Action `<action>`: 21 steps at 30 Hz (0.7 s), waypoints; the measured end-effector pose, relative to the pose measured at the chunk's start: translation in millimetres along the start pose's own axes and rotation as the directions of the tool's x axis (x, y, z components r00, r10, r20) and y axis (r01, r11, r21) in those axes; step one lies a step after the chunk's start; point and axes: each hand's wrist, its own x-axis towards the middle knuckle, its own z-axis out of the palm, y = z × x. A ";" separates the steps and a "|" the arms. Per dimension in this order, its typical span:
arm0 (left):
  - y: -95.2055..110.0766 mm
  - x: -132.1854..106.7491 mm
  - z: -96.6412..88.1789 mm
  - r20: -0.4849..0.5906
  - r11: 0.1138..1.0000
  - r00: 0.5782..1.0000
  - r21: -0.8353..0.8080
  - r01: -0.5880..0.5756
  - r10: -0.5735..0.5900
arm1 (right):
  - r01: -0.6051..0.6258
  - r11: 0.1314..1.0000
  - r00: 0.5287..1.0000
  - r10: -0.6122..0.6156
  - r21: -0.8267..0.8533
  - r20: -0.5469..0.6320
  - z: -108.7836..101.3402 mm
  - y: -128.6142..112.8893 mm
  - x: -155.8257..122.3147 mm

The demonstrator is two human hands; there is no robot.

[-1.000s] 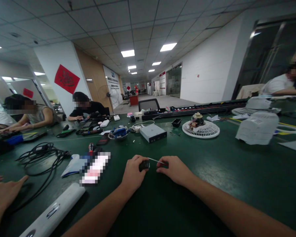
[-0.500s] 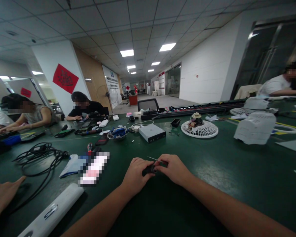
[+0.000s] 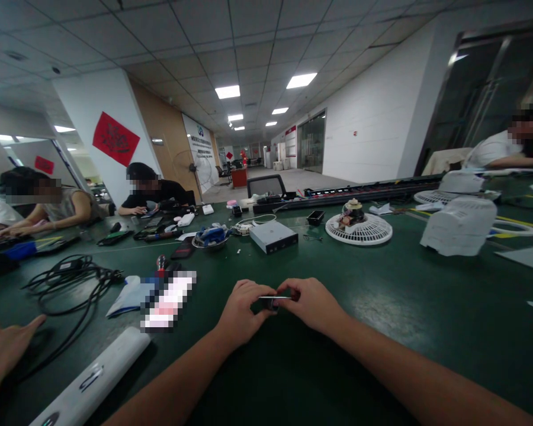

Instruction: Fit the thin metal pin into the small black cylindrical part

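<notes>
My left hand (image 3: 241, 315) is closed around a small dark, rounded part (image 3: 270, 305) above the green table. From the other side, my right hand (image 3: 314, 306) pinches a thin, pale, flat strip (image 3: 275, 297), which lies level across the top of the dark part. Whether the strip touches the part I cannot tell. Fingers cover much of both pieces, so their exact kind does not show. Beyond my hands sits a silver optical drive (image 3: 273, 237).
A white fan grille (image 3: 359, 234) with a motor and a white plastic housing (image 3: 459, 228) stand to the right. On the left are a coiled black cable (image 3: 71, 290), a white long case (image 3: 93, 378) and another person's hand (image 3: 9, 349). Several people sit around the table.
The thin strip has swung from a slant to nearly level over the dark part. My right hand has turned slightly with it; my left hand has barely moved.
</notes>
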 end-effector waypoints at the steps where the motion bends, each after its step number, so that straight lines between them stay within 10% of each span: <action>1: 0.1 -0.1 -0.2 0.006 1.000 1.000 -0.005 -0.005 0.005 | -0.005 1.000 1.000 0.004 0.012 0.022 -0.1 0.0 0.3; 11: 2.9 1.1 2.9 -0.103 0.990 0.985 -0.019 0.140 -0.141 | -0.016 0.996 0.999 0.020 0.085 -0.041 0.4 0.3 1.1; 21: -12.3 0.0 3.5 -0.171 0.933 0.918 -0.011 0.361 -0.357 | 0.098 0.968 0.995 -0.094 -0.232 0.027 -17.4 14.3 6.9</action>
